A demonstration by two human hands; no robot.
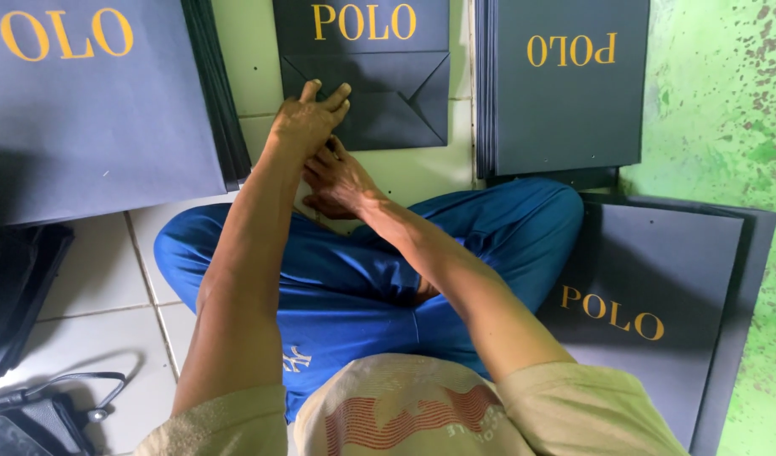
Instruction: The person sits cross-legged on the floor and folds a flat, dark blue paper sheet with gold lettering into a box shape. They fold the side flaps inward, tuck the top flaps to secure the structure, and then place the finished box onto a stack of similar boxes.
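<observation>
Left hand [308, 118] fingers, pressed together, lie flat on one folded dark bag [367, 76]; right hand [337, 181] just below it, fingers curled, grip hidden. Around that bag lie three stacks [565, 84], each cut off at the edges

We see one dark navy paper bag [379, 76], flat on the pale tiled floor just ahead of the crossed legs. Folded bottom faces up: diagonal creases meet in an envelope-like flap. Gold lettering runs along the far edge. Its lower left corner sits under fingertips; the rest lies square, unwrinkled, between taller stacks either side.
</observation>
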